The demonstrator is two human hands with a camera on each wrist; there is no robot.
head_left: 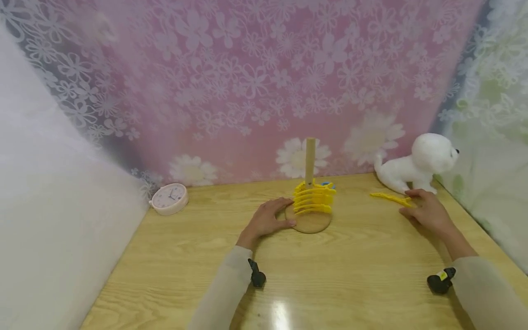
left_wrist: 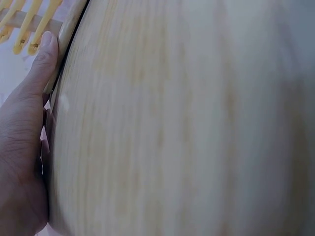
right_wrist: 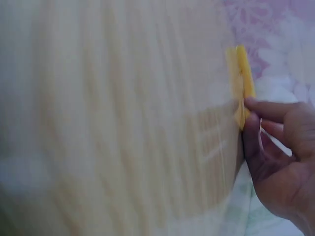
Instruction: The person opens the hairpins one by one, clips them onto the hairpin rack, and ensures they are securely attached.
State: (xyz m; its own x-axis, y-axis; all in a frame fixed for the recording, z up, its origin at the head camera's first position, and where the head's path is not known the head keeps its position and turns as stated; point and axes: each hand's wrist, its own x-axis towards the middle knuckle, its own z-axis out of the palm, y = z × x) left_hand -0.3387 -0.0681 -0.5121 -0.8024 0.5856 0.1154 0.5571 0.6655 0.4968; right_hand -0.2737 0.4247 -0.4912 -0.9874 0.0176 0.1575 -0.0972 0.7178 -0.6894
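A wooden stand has an upright post (head_left: 310, 160) on a round base (head_left: 311, 223). Several yellow curved plastic pieces (head_left: 313, 199) are stacked around the post, and a bit of blue (head_left: 328, 185) shows behind them. My left hand (head_left: 270, 217) holds the left rim of the base, thumb in front and fingers further back; the thumb (left_wrist: 45, 59) lies along the rim in the left wrist view. Far to the right, my right hand (head_left: 426, 213) pinches one end of a single yellow curved piece (head_left: 387, 197) between thumb and index finger, low over the table.
A white plush dog (head_left: 418, 162) sits at the back right, just behind my right hand. At the back left is a round pale pink clock (head_left: 169, 199). A flowered pink curtain (head_left: 247, 91) borders the wooden table (head_left: 185, 275) at the rear.
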